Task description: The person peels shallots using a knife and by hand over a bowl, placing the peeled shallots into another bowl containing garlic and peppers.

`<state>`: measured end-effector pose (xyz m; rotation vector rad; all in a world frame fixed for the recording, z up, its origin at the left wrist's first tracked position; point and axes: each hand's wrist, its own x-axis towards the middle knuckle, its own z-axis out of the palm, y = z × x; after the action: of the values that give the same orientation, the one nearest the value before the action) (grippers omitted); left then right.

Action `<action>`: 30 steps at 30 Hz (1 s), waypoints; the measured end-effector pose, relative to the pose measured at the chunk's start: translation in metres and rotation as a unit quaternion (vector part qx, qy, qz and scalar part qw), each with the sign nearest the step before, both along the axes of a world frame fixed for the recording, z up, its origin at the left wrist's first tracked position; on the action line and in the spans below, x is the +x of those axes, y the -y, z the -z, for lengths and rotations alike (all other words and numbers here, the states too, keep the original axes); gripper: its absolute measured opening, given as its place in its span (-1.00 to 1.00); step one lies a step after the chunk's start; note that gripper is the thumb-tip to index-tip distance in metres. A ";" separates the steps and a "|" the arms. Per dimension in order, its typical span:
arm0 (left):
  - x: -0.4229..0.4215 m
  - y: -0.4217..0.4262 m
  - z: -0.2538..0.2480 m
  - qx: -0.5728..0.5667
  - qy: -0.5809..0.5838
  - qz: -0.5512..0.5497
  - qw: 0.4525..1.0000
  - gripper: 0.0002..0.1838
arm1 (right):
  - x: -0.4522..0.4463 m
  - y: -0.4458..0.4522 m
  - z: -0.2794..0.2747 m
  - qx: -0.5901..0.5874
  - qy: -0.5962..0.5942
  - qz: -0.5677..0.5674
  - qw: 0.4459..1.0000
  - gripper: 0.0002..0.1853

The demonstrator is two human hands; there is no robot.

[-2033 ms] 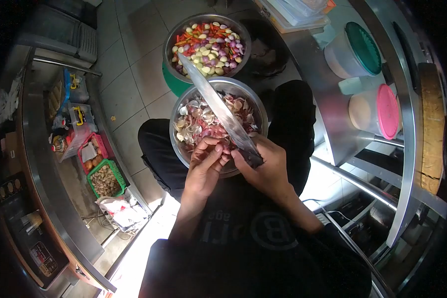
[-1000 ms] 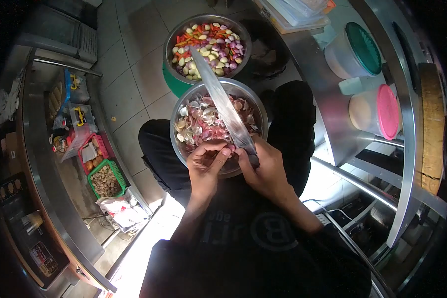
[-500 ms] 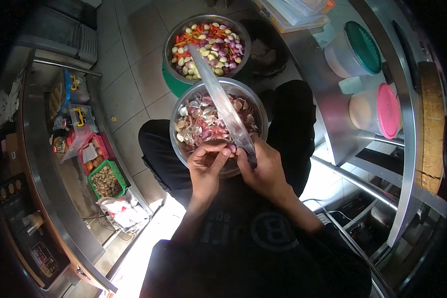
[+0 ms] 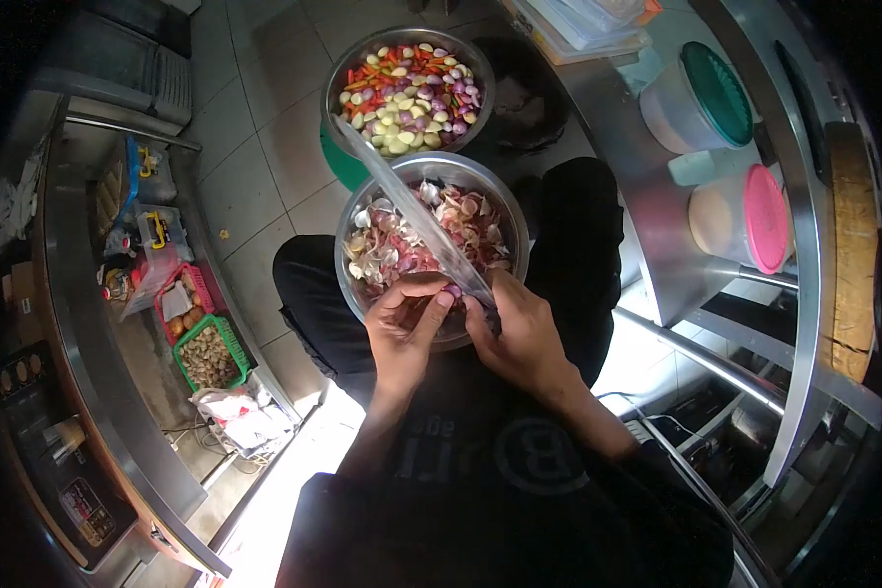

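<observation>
My left hand [image 4: 405, 323] is closed in a pinch on a small purple shallot [image 4: 452, 291]. In my right hand [image 4: 521, 331] is a large knife [image 4: 402, 201], gripped near its base with the broad blade pointing away and to the left. The right thumb rests close to the shallot; whether it touches is unclear. Below both hands, a metal bowl [image 4: 515, 208] between my legs holds papery skins and peelings [image 4: 387, 238]. Just beyond stands a second metal bowl [image 4: 335, 80] with peeled garlic, shallots [image 4: 458, 93] and red-orange chillies [image 4: 367, 75].
A green basket [image 4: 242, 351] of garlic-like bulbs and a pink basket [image 4: 204, 284] sit on the left shelf. On the right, tubs with a green lid [image 4: 717, 95] and a pink lid [image 4: 766, 219] stand on a steel surface [image 4: 612, 127]. Tiled floor [image 4: 250, 147] lies ahead.
The knife blade has swung to the left and its tip now lies further left, over the far bowl's near-left edge. Both hands stay almost in place, with the shallot still pinched.
</observation>
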<state>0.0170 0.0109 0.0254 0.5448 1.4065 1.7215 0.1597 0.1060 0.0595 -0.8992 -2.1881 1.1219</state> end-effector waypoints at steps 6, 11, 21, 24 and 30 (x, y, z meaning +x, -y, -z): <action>-0.002 0.000 0.005 0.026 0.093 0.018 0.995 -0.84 | -0.001 -0.003 -0.002 -0.031 -0.039 0.030 0.998 -0.79; 0.001 0.000 0.005 0.013 0.043 0.003 0.999 -0.83 | -0.004 -0.002 -0.006 -0.021 -0.041 0.010 0.999 -0.78; 0.001 -0.003 0.002 0.042 0.124 0.014 0.991 -0.87 | -0.004 0.001 0.007 -0.028 -0.021 0.037 0.999 -0.78; 0.000 -0.004 -0.001 0.048 0.142 0.011 0.989 -0.88 | -0.003 0.001 0.011 -0.035 -0.042 0.055 0.997 -0.77; 0.003 0.000 0.005 -0.002 0.029 -0.008 1.000 -0.86 | -0.003 0.000 -0.005 -0.052 -0.053 0.019 0.997 -0.78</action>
<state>0.0196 0.0113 0.0203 0.4789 1.3764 1.7339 0.1564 0.1061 0.0647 -0.8996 -2.0347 1.2469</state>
